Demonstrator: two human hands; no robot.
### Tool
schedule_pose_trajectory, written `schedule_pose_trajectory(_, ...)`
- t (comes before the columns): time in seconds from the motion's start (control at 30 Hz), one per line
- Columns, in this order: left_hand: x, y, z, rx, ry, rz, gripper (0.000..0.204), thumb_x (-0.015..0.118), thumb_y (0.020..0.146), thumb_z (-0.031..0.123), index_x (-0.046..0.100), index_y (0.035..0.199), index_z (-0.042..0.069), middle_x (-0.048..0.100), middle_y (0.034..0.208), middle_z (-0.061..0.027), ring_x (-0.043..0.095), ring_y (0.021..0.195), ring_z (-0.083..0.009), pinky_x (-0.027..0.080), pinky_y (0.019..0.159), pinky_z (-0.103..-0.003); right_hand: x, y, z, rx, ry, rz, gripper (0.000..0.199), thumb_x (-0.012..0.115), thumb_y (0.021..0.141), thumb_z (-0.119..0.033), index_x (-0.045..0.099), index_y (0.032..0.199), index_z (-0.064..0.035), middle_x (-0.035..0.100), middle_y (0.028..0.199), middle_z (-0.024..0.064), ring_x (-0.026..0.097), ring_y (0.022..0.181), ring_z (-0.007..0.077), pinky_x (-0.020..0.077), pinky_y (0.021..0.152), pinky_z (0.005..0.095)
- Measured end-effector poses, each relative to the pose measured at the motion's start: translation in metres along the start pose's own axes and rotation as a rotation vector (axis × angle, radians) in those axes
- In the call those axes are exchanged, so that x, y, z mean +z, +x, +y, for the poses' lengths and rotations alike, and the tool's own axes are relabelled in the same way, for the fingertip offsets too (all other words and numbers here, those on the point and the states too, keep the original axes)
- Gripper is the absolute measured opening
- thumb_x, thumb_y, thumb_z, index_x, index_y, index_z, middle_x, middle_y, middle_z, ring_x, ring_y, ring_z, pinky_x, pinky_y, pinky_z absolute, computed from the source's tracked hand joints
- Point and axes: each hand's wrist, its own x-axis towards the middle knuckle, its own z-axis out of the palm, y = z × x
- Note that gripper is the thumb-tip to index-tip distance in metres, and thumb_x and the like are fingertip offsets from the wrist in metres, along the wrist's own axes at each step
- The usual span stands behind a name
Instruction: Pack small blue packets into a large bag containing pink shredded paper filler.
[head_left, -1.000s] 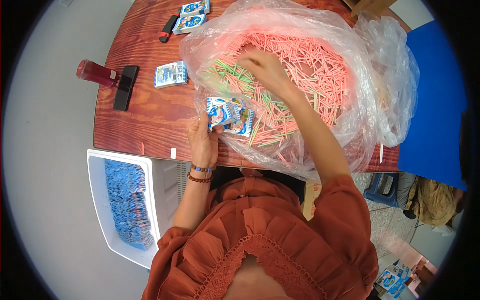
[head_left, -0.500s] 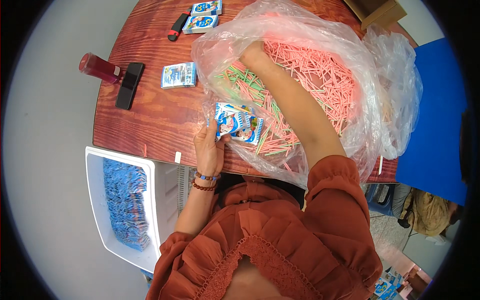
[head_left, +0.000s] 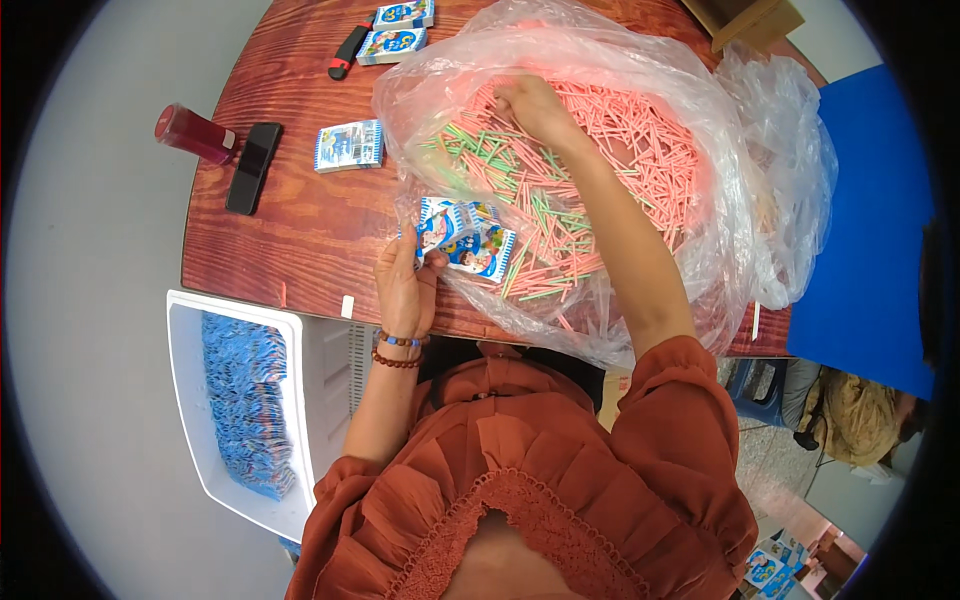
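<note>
My left hand [head_left: 405, 285], with beaded bracelets at the wrist, pinches a blue-and-white printed packet [head_left: 437, 226] by its edge. A second packet [head_left: 482, 250] of the same kind lies against it, overlapping the near left side of a large clear plastic bag [head_left: 450, 75]. Inside the open bag is a heap of thin pink sticks [head_left: 655, 130], with green ones [head_left: 490, 160] mixed in on the left. Over the heap my right hand [head_left: 530, 108] has its fingers curled together at the far left of the sticks. Whatever its fingertips hold is hidden.
Left on the wooden table [head_left: 290, 235] are a flat packet stack [head_left: 349, 146], a phone [head_left: 253, 168] and a red bottle [head_left: 195, 135]. Farther back lie a cutter knife [head_left: 348, 53] and small boxes [head_left: 392, 45]. A white bin [head_left: 305, 400] of blue packets [head_left: 245, 400] stands below the edge.
My right hand has come out from under the bag's plastic at the far left, slightly toward the right, and its fingers now show. My left hand has tilted its packet a little.
</note>
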Motion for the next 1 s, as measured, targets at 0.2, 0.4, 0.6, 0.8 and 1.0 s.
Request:
schedule_pose_trajectory(0.2,0.001,0.019,-0.015,0.035,-0.034,-0.035,0.025,0.055,0.098,0.024,0.065,0.089,0.003,0.066,0.086,-0.0036,0.056,0.071,-0.0108,0.048,0.065,-0.026,-0.010,-0.096,-0.014,0.115,1.147,-0.113,0.023,0.044,0.100,-0.018,0.059,0.110,-0.0033,0.065,0.111,0.0134,0.062,0.104,0.0212,0.0508,0.088,0.0371)
schedule_pose_trajectory(0.4,0.028,0.027,-0.035,0.075,-0.070,-0.059,0.025,0.055,0.098,0.026,0.065,0.093,0.004,0.067,0.090,-0.0034,0.061,0.078,-0.0115,0.051,0.069,-0.028,0.002,-0.141,-0.040,-0.062,1.135,0.214,0.027,0.041,0.100,-0.016,0.058,0.113,0.0019,0.064,0.112,0.0157,0.056,0.112,0.0229,0.0402,0.100,0.0398)
schedule_pose_trajectory(0.6,0.050,0.017,-0.038,0.212,-0.022,0.051,0.024,0.054,0.098,0.025,0.064,0.094,0.004,0.066,0.088,-0.0018,0.062,0.080,-0.0094,0.051,0.069,-0.027,0.011,-0.165,-0.072,-0.120,0.943,0.478,0.027,0.039,0.101,-0.017,0.057,0.109,0.0021,0.063,0.114,0.0143,0.056,0.111,0.0197,0.0349,0.104,0.0356)
schedule_pose_trajectory(0.8,0.058,0.014,-0.040,0.332,-0.015,0.088,0.024,0.055,0.098,0.023,0.063,0.086,0.004,0.061,0.080,0.0021,0.053,0.071,-0.0035,0.045,0.060,-0.021,0.027,-0.169,-0.089,-0.114,0.946,0.519,0.029,0.040,0.103,-0.020,0.046,0.118,0.0044,0.062,0.117,0.0125,0.056,0.105,0.0156,0.0404,0.097,0.0304)
schedule_pose_trajectory(1.0,0.053,0.017,-0.045,0.439,0.074,0.125,0.021,0.057,0.097,0.019,0.062,0.082,0.006,0.054,0.073,0.0062,0.043,0.064,-0.0012,0.034,0.053,-0.020,0.039,-0.166,-0.093,-0.095,0.960,0.557,0.027,0.041,0.101,-0.017,0.052,0.116,0.0032,0.061,0.120,0.0107,0.053,0.113,0.0158,0.0343,0.104,0.0326)
